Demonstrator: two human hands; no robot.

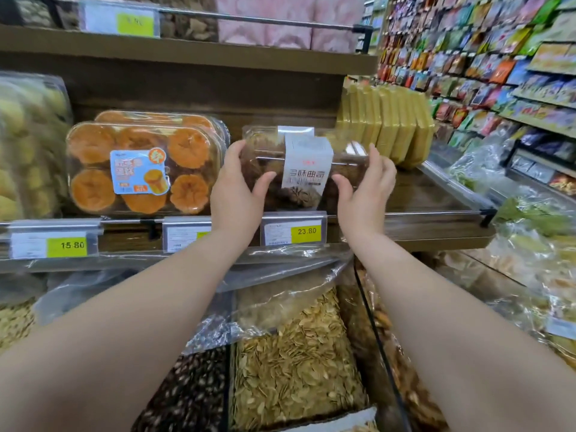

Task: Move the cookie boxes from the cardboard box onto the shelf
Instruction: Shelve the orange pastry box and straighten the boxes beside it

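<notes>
A person stands at a shop shelf, both bare arms reaching forward into the centre of the frame. The left hand (238,179) and the right hand (363,185) clasp the two ends of a clear plastic cookie box (304,168), fingers curled round its sides, thumbs on its front. The box stands on edge on the wooden shelf (436,194), just behind the front rail and above a yellow price tag (307,231). It looks light, with thin, stiff, smooth plastic that could slip or crack if squeezed, and the cookies inside would likely crumble; holding it by both short ends seems the safest grip. Just left of it, close to the left hand, stand tubs of orange cakes (143,163). To the upper right, a row of yellow packets (386,123) leans nearby, leaving bare shelf between. Below, in the lower middle of the frame, lie open bins of seeds (296,363) under loose plastic film. The cardboard box is out of view.
</notes>
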